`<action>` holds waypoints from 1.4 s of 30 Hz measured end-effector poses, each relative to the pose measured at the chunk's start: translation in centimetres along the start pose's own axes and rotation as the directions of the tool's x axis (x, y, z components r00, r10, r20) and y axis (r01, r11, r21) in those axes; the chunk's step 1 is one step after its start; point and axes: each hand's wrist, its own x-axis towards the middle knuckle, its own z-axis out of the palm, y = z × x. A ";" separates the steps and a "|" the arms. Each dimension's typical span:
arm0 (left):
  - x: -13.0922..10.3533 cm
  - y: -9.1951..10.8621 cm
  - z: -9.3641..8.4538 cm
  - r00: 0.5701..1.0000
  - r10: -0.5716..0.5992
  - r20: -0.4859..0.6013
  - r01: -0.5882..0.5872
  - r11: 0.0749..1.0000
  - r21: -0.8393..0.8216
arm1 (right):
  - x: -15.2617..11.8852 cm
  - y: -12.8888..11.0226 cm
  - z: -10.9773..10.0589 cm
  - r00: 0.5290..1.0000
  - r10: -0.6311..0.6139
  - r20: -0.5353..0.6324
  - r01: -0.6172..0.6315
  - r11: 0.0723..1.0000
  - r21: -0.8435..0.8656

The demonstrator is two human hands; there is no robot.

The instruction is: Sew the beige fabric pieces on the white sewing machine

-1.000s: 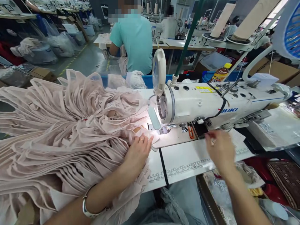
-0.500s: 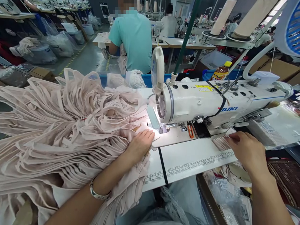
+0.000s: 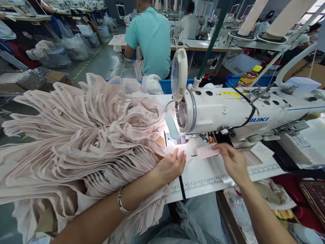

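Observation:
My left hand (image 3: 172,166) is closed at the edge of pale pink fabric (image 3: 170,149) beside the lit needle area of the sewing machine (image 3: 215,108); its thumb is hidden. A small flat piece of pale pink fabric (image 3: 207,151) is pinched by one end between the thumb and fingers of my right hand (image 3: 233,163). This piece hovers over or just touches the machine bed, right of my left hand. A large bundle of gathered pale pink garments (image 3: 101,135) covers the left side of the table, under and beside my left forearm.
Orange-handled snips (image 3: 211,137) lie behind the fabric piece. Striped stacked pieces (image 3: 254,157) rest right of my right hand. A printed ruler tape (image 3: 203,183) runs along the table's front edge. Thread cones (image 3: 254,17) and a drink bottle (image 3: 248,77) stand behind. A co-worker (image 3: 149,40) sits ahead.
My right hand has moved left from the striped stack to near the needle, bringing a small pink fabric piece. My left hand has shifted slightly right, and the view has turned a little left.

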 end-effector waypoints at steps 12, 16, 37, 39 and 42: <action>0.3 -1.7 -0.3 0.987 -0.153 0.052 0.154 0.988 -0.002 | 2.4 -1.7 7.7 0.893 -0.226 0.390 0.411 0.764 -0.498; 0.1 -1.1 0.2 0.983 -0.176 0.046 0.177 0.984 -0.022 | 2.2 -3.3 7.7 0.876 -0.183 0.447 0.439 0.688 -0.578; -0.1 -0.4 -0.1 0.988 -0.154 -0.027 0.152 0.985 -0.079 | 3.8 -2.4 9.6 0.962 -0.068 0.266 0.070 0.998 0.000; -0.2 -0.4 -0.2 0.986 -0.164 -0.027 0.163 0.986 -0.030 | 3.8 -2.4 9.7 0.963 -0.071 0.260 0.075 0.997 -0.008; -0.2 -0.4 0.0 0.985 -0.170 -0.036 0.170 0.985 -0.006 | 3.8 -2.3 9.9 0.962 -0.077 0.264 0.083 0.996 -0.012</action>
